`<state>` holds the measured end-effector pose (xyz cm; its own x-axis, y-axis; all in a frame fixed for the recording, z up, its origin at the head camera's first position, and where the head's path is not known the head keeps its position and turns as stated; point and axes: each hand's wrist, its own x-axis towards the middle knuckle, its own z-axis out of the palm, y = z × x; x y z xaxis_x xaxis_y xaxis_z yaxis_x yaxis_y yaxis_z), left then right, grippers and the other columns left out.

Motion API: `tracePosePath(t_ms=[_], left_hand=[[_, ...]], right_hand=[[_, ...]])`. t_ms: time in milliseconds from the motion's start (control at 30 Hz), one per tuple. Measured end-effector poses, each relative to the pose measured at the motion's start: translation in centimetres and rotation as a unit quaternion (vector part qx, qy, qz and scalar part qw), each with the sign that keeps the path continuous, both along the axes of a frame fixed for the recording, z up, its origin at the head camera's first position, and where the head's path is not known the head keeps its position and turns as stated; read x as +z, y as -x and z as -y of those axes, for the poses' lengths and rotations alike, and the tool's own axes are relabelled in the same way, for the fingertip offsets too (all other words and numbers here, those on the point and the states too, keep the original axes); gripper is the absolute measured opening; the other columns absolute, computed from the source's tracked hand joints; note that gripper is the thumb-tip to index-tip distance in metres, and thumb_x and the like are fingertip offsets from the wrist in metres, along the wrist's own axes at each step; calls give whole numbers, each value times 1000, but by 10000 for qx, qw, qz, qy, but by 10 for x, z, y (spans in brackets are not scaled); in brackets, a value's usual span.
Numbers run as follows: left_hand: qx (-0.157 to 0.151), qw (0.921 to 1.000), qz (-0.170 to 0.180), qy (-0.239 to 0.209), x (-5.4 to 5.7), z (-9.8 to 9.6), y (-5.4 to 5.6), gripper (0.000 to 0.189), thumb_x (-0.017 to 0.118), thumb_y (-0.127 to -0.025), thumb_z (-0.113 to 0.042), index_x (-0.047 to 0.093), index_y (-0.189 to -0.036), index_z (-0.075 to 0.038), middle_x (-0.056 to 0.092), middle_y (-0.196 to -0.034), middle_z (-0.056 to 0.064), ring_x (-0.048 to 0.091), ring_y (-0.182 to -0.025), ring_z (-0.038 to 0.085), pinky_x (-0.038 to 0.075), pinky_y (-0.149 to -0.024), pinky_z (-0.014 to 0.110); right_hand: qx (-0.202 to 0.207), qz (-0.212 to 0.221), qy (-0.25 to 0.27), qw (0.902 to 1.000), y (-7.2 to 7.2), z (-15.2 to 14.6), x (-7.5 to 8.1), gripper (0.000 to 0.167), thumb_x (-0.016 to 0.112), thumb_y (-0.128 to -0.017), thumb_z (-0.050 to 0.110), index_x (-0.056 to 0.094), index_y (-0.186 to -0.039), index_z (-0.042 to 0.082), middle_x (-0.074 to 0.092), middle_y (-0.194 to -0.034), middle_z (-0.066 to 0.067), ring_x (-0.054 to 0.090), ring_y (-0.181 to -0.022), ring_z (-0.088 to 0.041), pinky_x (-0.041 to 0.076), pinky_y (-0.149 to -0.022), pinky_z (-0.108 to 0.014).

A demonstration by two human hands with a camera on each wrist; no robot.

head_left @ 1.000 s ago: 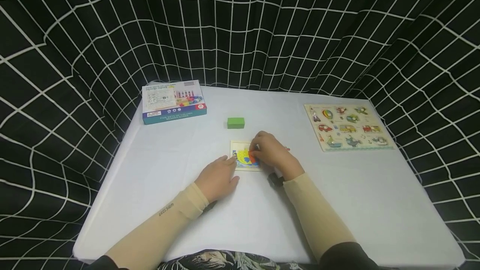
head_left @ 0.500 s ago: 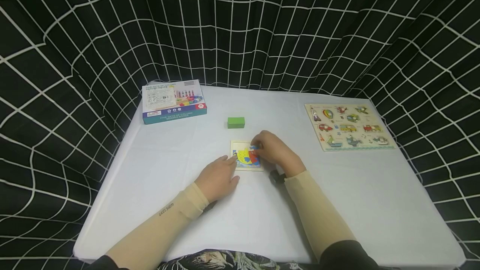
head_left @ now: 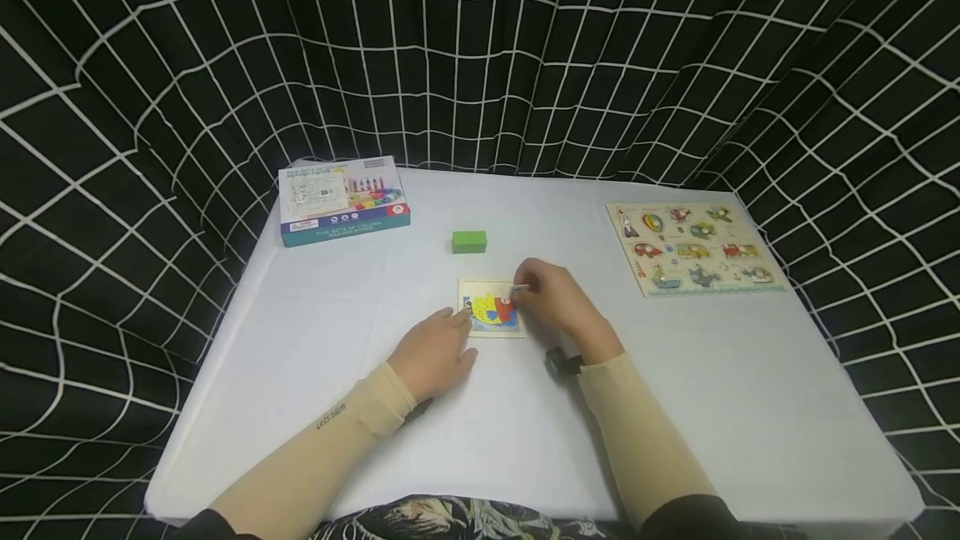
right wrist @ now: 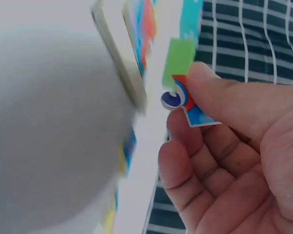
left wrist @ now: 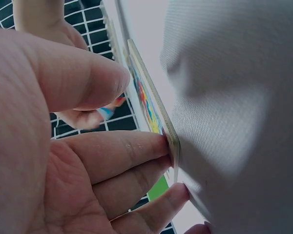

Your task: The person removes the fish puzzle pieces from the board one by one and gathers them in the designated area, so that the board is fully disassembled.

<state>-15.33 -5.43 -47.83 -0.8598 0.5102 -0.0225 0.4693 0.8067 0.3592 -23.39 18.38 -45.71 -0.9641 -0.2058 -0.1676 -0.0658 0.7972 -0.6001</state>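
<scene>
On the white table lies a small puzzle board [head_left: 487, 282], its picture yellow, red and blue. My left hand [head_left: 435, 357] touches the board's left edge with straight fingertips; the left wrist view shows these fingers [left wrist: 146, 146] along the rim, thumb held away from it. Between thumb and fingers, my right hand [head_left: 558, 307] pinches a puzzle piece [right wrist: 190, 109] printed with a blue eye, red and light blue. It holds the piece raised at the board's upper right corner. The right wrist view shows its other fingers loosely bent below the piece.
A green block [head_left: 468, 242] lies behind the board. At the back left is a boxed bead set [head_left: 345, 200]. A larger wooden vehicle puzzle [head_left: 693, 248] lies on the right. Black curtain [head_left: 480, 57] with white grid lines surrounds the table.
My right hand has drawn back slightly right from the board, holding the piece tilted up, so more of the red area shows. My left hand stays at the board's left edge.
</scene>
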Motion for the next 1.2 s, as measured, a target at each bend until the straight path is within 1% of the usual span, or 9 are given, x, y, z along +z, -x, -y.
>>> tracePosePath(t_ms=[133, 233, 367, 467, 567, 667, 933, 1067, 1200], left_hand=[[-14, 10000, 1, 5, 2, 0, -1, 51, 67, -107, -30, 68, -142, 8, 63, -155, 20, 59, -146, 44, 46, -125, 50], [-1, 10000, 42, -31, 3, 0, -1, 51, 68, -107, -29, 67, -142, 8, 63, -156, 20, 58, -146, 44, 47, -125, 51], [32, 10000, 87, -16, 3, 1, -2, 52, 67, -107, -30, 66, -144, 7, 62, -157, 19, 58, -147, 43, 47, -125, 51], [58, 9999, 117, 8, 3, 1, -2, 52, 66, -107, -31, 66, -144, 6, 62, -157, 19, 57, -148, 43, 47, -125, 52], [73, 9998, 163, 39, 3, 1, -2, 53, 66, -108, -31, 65, -146, 5, 61, -158, 18, 56, -149, 42, 46, -125, 52], [75, 9998, 173, 26, 3, 0, -1, 53, 65, -108, -31, 65, -147, 5, 60, -159, 18, 55, -150, 41, 45, -126, 51], [67, 9998, 175, -27, 2, 0, -1, 52, 65, -108, -31, 65, -146, 6, 61, -158, 18, 56, -149, 42, 46, -126, 52], [65, 9998, 172, -5, 1, -1, -1, 52, 65, -108, -31, 65, -146, 5, 60, -159, 18, 56, -149, 42, 45, -126, 52], [64, 9998, 204, 24, 1, -1, 0, 52, 65, -108, -31, 65, -147, 5, 60, -159, 18, 55, -150, 42, 45, -126, 52]], right_hand=[[-458, -257, 255, 9983, 3, -33, 8, 13, 75, -103, 12, 69, -115, 12, 75, -113, -11, 67, -100, -30, 58, -89, -45], [-734, -344, 221, 9965, 6, -62, 10, 16, 73, -104, 11, 70, -119, 7, 75, -113, -15, 68, -97, -30, 56, -82, -40], [-1168, -111, -34, 9931, 8, -91, 7, 20, 74, -103, 14, 71, -121, 5, 72, -111, -17, 64, -96, -30, 53, -79, -38], [-1368, 297, -117, 9901, 9, -103, 3, 22, 74, -103, 18, 71, -122, 6, 71, -112, -16, 62, -98, -31, 52, -81, -39], [-1421, 612, -61, 9879, 10, -107, -2, 23, 74, -103, 18, 72, -123, 5, 71, -115, -16, 62, -100, -30, 53, -84, -39], [-1490, 710, -20, 9863, 10, -108, -6, 21, 74, -103, 16, 73, -122, 5, 70, -115, -16, 61, -102, -31, 53, -85, -38], [-1514, 429, -112, 9875, 11, -108, -18, 20, 73, -103, 14, 74, -120, 4, 72, -123, -20, 62, -114, -35, 54, -102, -52], [-1496, 334, -88, 9881, 11, -107, -20, 17, 71, -104, 12, 72, -117, 2, 73, -120, -20, 64, -111, -35, 55, -99, -49], [-1453, 85, -173, 9892, 8, -91, -13, 19, 71, -104, 12, 71, -120, 1, 67, -122, -20, 62, -111, -35, 57, -95, -48]])
